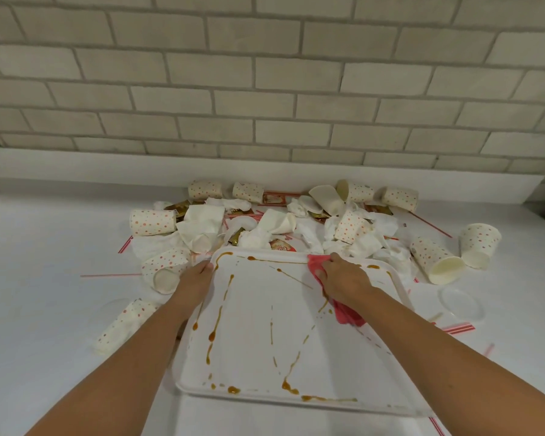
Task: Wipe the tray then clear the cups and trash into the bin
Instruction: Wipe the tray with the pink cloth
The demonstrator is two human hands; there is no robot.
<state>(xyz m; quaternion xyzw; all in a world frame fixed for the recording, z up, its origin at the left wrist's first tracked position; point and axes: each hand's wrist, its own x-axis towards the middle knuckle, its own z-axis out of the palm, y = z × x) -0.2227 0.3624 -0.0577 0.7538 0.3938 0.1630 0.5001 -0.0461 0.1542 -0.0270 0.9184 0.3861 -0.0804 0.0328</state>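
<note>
Closest to me, the near rim of the white tray [255, 325] carries thick blobs of brown sauce [288, 387]. Thinner streaks run up the left side and cross the middle. Nearly all of it is unwiped, so I judge the wiping barely begun.

At the far edge the left hand [199, 275] curls over the far-left corner, holding the tray on the counter [44, 247]. The right hand [343, 278] is bunched round a pink cloth [348, 314] and presses it on the far-right rim.

Done well, the cloth should come toward the person in long overlapping passes. It should be folded to a clean face once it loads up, with a firm rub on the near blobs, or the sauce will just smear. The left hand's hold matters, since the tray looks light and would likely skate.

Beyond lies the heap: dotted paper cups [153, 222] on their sides, crumpled napkins [312, 237] and straws [110, 275], crowding the tray's far rim. No bin is in view.
</note>
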